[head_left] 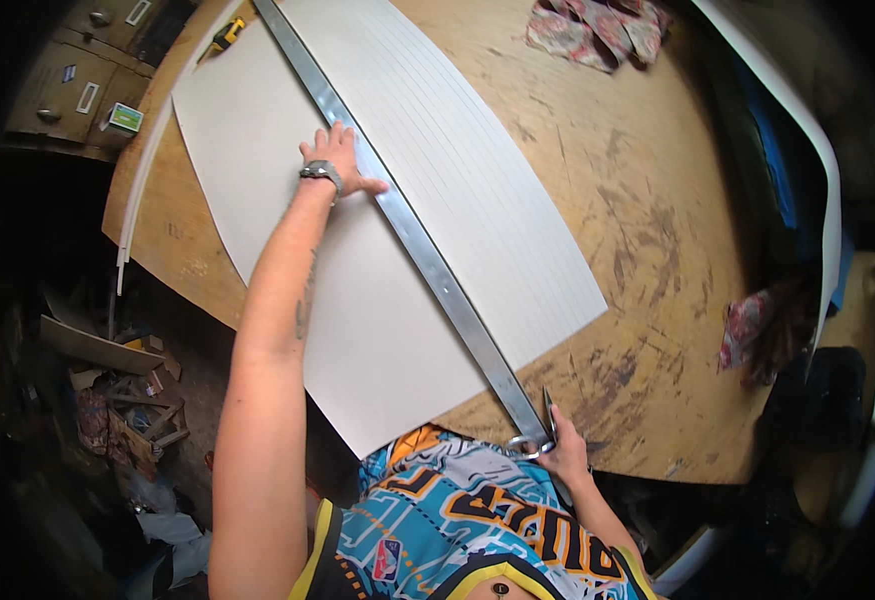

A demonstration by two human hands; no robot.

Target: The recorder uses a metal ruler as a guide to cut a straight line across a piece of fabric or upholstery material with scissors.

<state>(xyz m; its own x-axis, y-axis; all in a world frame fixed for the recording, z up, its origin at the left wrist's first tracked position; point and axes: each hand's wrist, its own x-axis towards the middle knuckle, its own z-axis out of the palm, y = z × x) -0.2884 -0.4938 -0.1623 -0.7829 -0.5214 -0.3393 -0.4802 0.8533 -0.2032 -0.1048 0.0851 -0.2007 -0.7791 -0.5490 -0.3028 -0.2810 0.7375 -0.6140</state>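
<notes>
A large white sheet (pixel 287 260), smooth on one half and finely lined on the other, lies flat on a scuffed, rounded plywood table (pixel 647 250), with a long flat metal straightedge (pixel 427 255) running diagonally across it. The left hand (pixel 337 165), arm stretched out, presses open and flat on the sheet against the straightedge. The right hand (pixel 565 455), at the table's near edge, is closed around metal scissors (pixel 542 425) at the straightedge's lower end.

sheet (pixel 287 200): I see pale grey, ruled half at 1 o'clock
ruler (pixel 427 255): silver
table (pixel 647 200): scuffed tan
cloth (pixel 597 30): floral red, 12 o'clock
</notes>
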